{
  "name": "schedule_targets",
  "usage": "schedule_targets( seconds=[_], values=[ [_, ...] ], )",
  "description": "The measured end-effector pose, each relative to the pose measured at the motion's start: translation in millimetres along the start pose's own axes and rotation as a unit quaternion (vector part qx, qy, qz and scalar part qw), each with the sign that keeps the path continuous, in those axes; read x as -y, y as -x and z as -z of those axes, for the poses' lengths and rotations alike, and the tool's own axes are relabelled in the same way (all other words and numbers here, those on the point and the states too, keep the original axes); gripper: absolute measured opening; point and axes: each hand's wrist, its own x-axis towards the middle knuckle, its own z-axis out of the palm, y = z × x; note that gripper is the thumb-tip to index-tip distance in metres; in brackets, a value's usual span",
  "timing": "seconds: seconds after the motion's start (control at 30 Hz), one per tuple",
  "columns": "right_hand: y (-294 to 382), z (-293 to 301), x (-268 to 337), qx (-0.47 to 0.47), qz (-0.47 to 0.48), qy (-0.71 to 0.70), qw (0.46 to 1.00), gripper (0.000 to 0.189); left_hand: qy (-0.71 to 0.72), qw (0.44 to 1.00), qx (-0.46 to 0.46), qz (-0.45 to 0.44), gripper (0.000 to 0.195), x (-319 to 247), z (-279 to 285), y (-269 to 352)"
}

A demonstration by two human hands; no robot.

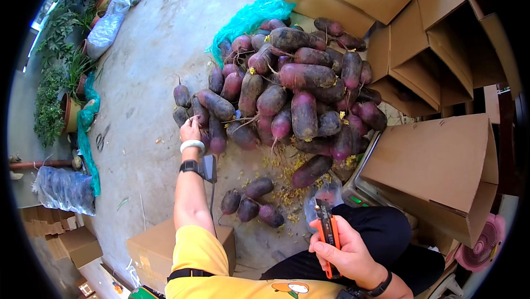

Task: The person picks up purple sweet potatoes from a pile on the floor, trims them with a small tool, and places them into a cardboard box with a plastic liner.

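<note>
A large heap of soil-stained purple radishes (304, 114) lies on the concrete floor before me. At the heap's left edge, my left hand (191, 130) reaches out, its fingertips pinched at the thin root end of a purple radish (200, 109). That wrist wears a white bangle and a dark strap. Close to my lap, my right hand (345, 249) grips an orange and black snap-off utility knife (328, 232), its blade end pointing up and away from me. Several small radishes (250, 201) sit apart between my arms, and one bigger radish (311, 171) lies near yellow leaf scraps.
Teal plastic mesh (256, 15) drapes over the heap's far side. Open cardboard boxes (414, 50) stack at right; another carton (430, 166) rests on a scale (357, 193). A closed carton (153, 245) stands by my left elbow. Scissors (100, 139) lie left, near potted plants (70, 112).
</note>
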Motion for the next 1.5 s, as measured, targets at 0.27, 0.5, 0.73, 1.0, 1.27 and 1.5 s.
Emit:
schedule_targets(
  seconds=[0.27, 0.5, 0.73, 1.0, 1.27, 1.5],
  values=[
    [1, 1, -1, 0.008, 0.010, 0.002, 1.000, 0.040, 0.068, 0.977, -0.192, 0.066, 0.026, 61, -6, 181],
    [3, 1, -2, 0.006, 0.015, 0.022, 1.000, 0.039, -0.004, 0.956, -0.236, 0.172, 0.063, 108, 9, 192],
    [5, 3, 0, 0.007, 0.009, 0.022, 1.000, 0.038, 0.009, 0.924, -0.104, 0.368, 0.084, 121, 29, 122],
    [7, 6, -10, 0.019, 0.059, -0.028, 0.998, 0.035, -0.006, 0.935, -0.019, 0.353, 0.076, 123, 35, 129],
    [9, 9, -13, 0.013, 0.061, 0.024, 0.998, 0.026, 0.128, 0.988, 0.075, -0.042, 0.079, -84, 19, 245],
    [25, 16, -20, 0.024, 0.050, 0.089, 0.994, 0.028, 0.119, 0.945, 0.206, -0.225, 0.078, -187, 22, 305]
  ],
)
